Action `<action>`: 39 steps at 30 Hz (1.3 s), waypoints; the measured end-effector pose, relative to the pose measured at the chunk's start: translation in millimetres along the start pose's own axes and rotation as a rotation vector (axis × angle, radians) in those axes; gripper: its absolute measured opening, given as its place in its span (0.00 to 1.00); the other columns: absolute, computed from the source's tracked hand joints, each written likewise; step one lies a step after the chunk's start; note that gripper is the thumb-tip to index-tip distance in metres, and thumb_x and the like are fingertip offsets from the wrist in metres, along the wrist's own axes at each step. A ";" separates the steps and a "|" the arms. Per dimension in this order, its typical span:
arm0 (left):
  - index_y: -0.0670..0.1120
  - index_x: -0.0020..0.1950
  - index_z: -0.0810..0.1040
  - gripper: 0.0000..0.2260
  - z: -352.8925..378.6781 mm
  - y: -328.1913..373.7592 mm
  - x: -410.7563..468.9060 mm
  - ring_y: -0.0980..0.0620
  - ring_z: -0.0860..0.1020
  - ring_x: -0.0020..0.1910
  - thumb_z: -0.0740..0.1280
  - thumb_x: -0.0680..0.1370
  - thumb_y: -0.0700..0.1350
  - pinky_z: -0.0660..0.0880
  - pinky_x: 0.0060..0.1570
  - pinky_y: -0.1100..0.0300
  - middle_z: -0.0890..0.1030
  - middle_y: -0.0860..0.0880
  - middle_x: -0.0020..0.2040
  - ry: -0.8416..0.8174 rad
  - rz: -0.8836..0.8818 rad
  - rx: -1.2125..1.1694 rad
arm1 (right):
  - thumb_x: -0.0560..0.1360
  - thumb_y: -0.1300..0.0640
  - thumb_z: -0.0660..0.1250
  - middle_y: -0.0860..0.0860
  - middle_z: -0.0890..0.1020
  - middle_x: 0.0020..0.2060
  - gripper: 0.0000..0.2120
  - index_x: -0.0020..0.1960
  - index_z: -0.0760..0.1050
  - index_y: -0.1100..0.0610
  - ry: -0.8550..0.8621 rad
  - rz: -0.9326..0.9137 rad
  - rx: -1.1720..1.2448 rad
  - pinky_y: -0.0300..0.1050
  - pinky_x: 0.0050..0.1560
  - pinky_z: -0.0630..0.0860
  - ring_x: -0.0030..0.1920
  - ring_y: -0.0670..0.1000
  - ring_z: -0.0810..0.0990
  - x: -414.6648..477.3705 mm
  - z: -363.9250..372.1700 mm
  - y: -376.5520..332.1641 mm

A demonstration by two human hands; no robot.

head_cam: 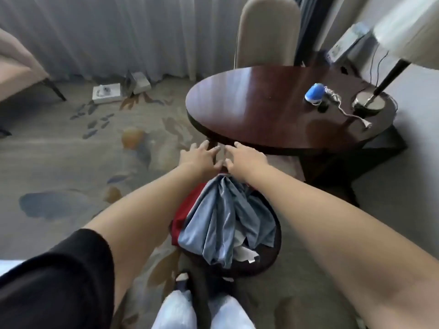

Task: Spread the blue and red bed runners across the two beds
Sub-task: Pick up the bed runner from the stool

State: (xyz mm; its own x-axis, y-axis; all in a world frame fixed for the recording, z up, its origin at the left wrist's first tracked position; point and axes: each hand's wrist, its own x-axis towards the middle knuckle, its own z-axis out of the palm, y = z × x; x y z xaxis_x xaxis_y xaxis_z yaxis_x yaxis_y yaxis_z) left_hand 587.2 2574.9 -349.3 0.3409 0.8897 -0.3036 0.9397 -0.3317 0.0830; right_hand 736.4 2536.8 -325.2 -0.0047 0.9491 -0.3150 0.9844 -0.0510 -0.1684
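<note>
Blue runner bunched lengthwise toward table, both hands' grip open, empty.

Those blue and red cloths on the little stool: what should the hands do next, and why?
Probably lower both hands and grip the blue cloth. It lies bunched on top of the red cloth on the stool, while the left hand and right hand hover open, holding nothing.

1. I see both hands reaching forward, left hand and right hand side by side, fingers spread, above the blue runner.
2. The red runner lies bunched just left of the blue runner, both heaped on a round dark stool.
3. Beyond the blue runner stands the round counter.
</note>
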 end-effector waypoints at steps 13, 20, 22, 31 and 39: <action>0.62 0.82 0.52 0.28 222.8 -37.4 101.5 0.39 0.62 0.77 0.53 0.82 0.62 0.66 0.70 0.36 0.56 0.49 0.82 -0.417 -0.004 -0.088 | 0.82 0.50 0.57 0.48 0.59 0.80 0.28 0.81 0.56 0.48 -0.352 0.094 0.157 0.58 0.66 0.71 0.73 0.61 0.69 101.5 200.2 53.8; 0.66 0.81 0.47 0.32 295.2 -45.8 137.7 0.39 0.64 0.74 0.60 0.81 0.60 0.72 0.65 0.39 0.48 0.49 0.84 -0.472 0.035 -0.121 | 0.81 0.52 0.63 0.50 0.53 0.82 0.29 0.80 0.57 0.47 -0.471 0.153 0.155 0.57 0.66 0.73 0.76 0.59 0.65 140.7 273.2 64.4; 0.69 0.80 0.46 0.34 311.7 -52.8 154.4 0.39 0.61 0.76 0.62 0.81 0.58 0.74 0.63 0.40 0.42 0.47 0.84 -0.461 0.038 -0.170 | 0.80 0.53 0.65 0.49 0.47 0.83 0.35 0.81 0.52 0.45 -0.499 0.153 0.144 0.56 0.68 0.72 0.78 0.59 0.60 149.5 291.4 62.2; 0.65 0.77 0.62 0.28 351.1 -47.6 174.7 0.39 0.75 0.66 0.63 0.80 0.47 0.78 0.51 0.47 0.55 0.47 0.82 -0.413 0.009 -0.409 | 0.78 0.56 0.66 0.49 0.47 0.82 0.25 0.73 0.65 0.47 -0.417 0.123 0.138 0.53 0.61 0.73 0.69 0.58 0.68 173.5 331.5 42.1; 0.52 0.71 0.71 0.19 367.1 -44.3 163.2 0.40 0.78 0.49 0.62 0.80 0.44 0.69 0.42 0.52 0.70 0.48 0.48 -0.347 -0.043 -0.355 | 0.78 0.57 0.65 0.47 0.53 0.81 0.35 0.81 0.55 0.52 -0.445 0.117 0.111 0.54 0.65 0.74 0.69 0.56 0.70 164.4 358.2 39.3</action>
State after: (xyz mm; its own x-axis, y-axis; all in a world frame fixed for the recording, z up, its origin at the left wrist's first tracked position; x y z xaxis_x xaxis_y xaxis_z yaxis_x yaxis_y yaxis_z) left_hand 591.3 2619.6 -750.9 0.3295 0.7231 -0.6071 0.9243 -0.1160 0.3635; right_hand 711.3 2579.5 -718.2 0.0065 0.7109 -0.7032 0.9582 -0.2056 -0.1990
